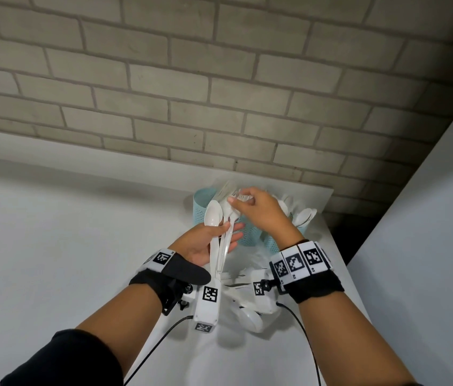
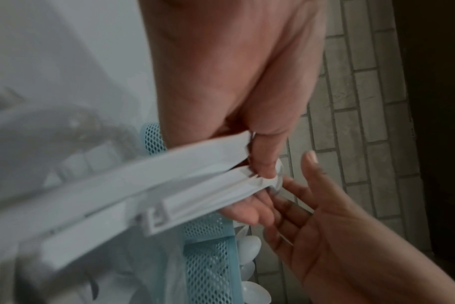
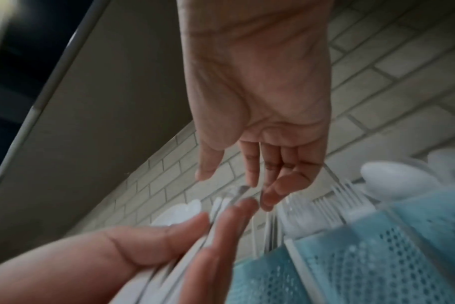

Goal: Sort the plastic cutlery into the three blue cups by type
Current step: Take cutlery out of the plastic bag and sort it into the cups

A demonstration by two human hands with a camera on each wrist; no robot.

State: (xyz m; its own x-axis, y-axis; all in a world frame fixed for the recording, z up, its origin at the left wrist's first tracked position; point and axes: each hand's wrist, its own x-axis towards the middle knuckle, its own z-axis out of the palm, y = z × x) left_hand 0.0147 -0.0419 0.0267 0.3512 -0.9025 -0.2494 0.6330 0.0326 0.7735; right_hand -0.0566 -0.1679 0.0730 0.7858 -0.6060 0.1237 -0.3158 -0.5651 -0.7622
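Several white plastic pieces (image 1: 221, 246) sit bunched in your left hand (image 1: 205, 243), thumb pressed over the handles against the fingers, with a white spoon (image 1: 213, 214) standing tallest in the bunch. Your right hand (image 1: 258, 213) reaches over from above and its fingertips meet the top of a clear piece (image 1: 240, 196) in that bunch; the blur makes it hard to say, but it looks like a light pinch. Both hands hover over the blue mesh cups (image 1: 243, 232) at the far edge of the white table (image 1: 66, 232). Forks (image 3: 335, 197) stand in one cup and spoons (image 1: 306, 215) in the right-hand one. More cutlery (image 1: 244, 307) lies on the table under your wrists.
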